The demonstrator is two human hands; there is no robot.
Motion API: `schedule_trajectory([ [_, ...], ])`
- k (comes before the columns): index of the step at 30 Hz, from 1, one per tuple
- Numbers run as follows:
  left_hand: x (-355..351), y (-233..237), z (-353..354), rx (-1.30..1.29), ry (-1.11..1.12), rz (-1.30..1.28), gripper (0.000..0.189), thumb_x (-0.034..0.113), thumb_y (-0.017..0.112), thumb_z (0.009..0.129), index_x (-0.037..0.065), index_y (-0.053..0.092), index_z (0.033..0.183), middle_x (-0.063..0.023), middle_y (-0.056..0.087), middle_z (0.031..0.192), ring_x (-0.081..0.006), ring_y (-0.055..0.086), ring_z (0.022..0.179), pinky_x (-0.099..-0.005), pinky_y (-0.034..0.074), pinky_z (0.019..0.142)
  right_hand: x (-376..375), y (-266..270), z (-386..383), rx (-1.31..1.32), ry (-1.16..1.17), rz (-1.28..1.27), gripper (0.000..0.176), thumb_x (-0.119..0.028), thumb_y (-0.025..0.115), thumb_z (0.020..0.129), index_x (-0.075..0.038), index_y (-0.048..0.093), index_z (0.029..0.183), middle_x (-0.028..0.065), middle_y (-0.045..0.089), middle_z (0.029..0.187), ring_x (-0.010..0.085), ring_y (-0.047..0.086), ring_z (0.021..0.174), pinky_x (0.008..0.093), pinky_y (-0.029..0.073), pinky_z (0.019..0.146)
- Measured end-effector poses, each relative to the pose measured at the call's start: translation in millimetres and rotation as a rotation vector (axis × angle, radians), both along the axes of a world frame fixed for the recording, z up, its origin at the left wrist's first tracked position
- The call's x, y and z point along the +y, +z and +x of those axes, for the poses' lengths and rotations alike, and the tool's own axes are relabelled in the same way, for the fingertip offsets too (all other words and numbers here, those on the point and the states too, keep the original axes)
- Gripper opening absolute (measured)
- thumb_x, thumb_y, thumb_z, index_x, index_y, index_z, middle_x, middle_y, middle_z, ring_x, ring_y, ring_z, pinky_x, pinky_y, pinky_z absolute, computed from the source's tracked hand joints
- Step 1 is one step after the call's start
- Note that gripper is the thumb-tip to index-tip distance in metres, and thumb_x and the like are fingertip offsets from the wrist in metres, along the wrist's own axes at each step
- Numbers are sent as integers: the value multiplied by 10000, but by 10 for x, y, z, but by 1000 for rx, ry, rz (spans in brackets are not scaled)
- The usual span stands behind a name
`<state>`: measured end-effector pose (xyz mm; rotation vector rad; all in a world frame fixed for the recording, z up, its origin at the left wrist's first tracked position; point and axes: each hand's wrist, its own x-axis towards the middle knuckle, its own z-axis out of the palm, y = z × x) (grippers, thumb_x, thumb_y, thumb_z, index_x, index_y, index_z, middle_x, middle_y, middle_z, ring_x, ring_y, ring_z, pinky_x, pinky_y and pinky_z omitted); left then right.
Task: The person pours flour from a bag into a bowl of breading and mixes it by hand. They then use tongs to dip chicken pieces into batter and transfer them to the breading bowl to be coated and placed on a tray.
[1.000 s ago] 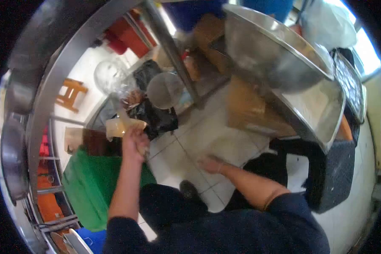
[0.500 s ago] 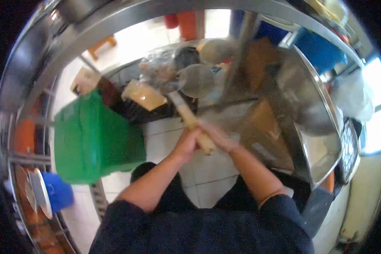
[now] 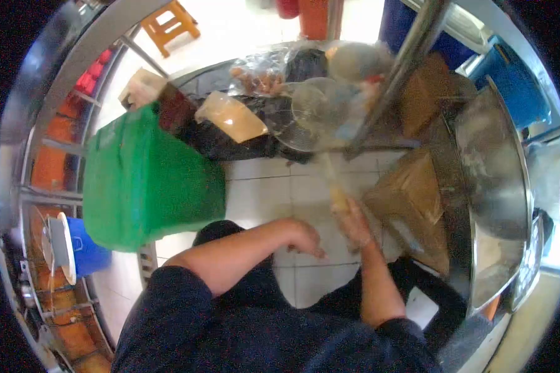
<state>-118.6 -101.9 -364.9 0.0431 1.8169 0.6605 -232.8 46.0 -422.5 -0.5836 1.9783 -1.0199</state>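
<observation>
My right hand [image 3: 353, 225] is wrapped round the end of a pale yellow rod-like tool [image 3: 338, 196], whose far part is blurred by motion and points away from me. To the left of it, my left hand [image 3: 305, 237] hangs over the floor with its fingers apart and nothing in it. Beyond the hands stand clear round lids or containers [image 3: 308, 109], a bag of brownish pieces [image 3: 258, 81] and a packet with pale yellow contents [image 3: 233, 118] on black plastic.
A green bin [image 3: 149, 186] stands at the left, with a blue bucket [image 3: 90, 245] beyond it. Cardboard [image 3: 410, 205] and a metal basin [image 3: 494, 168] are at the right. A metal post [image 3: 404, 62] rises ahead, and a yellow stool [image 3: 171, 26] stands far off.
Both hands were on the tool; my left hand has let go and is apart from it. My right hand has moved right with the tool. The view has shifted.
</observation>
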Motion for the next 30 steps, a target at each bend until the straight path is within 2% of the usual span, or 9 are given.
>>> schedule_trajectory([
  [3,25,-9,-184,-107,-54,-15,780,735,418,879,27,701,1045,-181,690,893,-316,645,850,-464,493,820,-60,193,58,-240,-101,-217,426,-319,577,932,-58,563,1268,147,609,1228,280,561,1147,390,426,987],
  [5,14,-43,-247,-146,-73,27,761,716,422,890,34,697,1082,-177,694,931,-305,644,860,-458,493,822,-57,156,55,-111,-43,-79,410,-321,546,947,-47,577,1251,143,620,1198,273,576,1097,384,448,950],
  [7,-37,-210,-259,-86,-2,128,731,700,452,886,42,695,1090,-167,667,872,-273,577,594,-432,500,636,-57,83,-53,33,48,-32,373,-298,530,953,-44,593,1221,133,630,1152,264,583,1039,381,464,910],
  [11,-78,-273,-264,-17,63,162,695,696,439,894,88,704,1102,-139,703,932,-275,640,795,-434,491,814,139,-512,-157,367,341,1,309,-232,503,962,-85,602,1215,102,641,1064,225,588,888,360,495,788],
  [15,-133,-300,-304,87,-147,28,552,578,435,944,136,680,1164,-114,678,1136,-295,635,1014,-419,466,933,59,-933,-166,-65,82,197,384,-428,513,958,-99,623,1121,149,622,690,225,653,746,373,527,686],
  [17,-132,-285,-293,247,-190,70,497,527,430,963,152,671,1183,-108,659,1190,-302,620,1072,-419,459,956,47,-1293,-62,95,42,-15,353,-415,515,955,-126,637,1117,162,611,678,238,652,740,384,528,684],
  [20,-127,38,-255,153,78,-1,425,466,449,960,173,656,1189,-111,644,1213,-315,600,1118,-415,465,954,51,-1677,25,335,75,-334,323,-390,535,943,-142,650,1115,164,629,732,264,654,773,404,523,703],
  [28,-173,468,-91,249,189,-96,488,520,437,961,168,634,1235,-122,645,1215,-328,623,1071,-425,474,946,-452,-919,23,132,125,-158,377,-309,624,901,-88,581,1204,77,655,866,181,622,748,362,508,665],
  [30,-238,477,54,223,224,-55,471,511,447,957,179,637,1231,-117,644,1219,-320,621,1083,-420,473,952,-470,-459,-4,-320,-33,-203,376,-288,656,886,-60,583,1176,52,641,847,145,601,696,338,504,622],
])
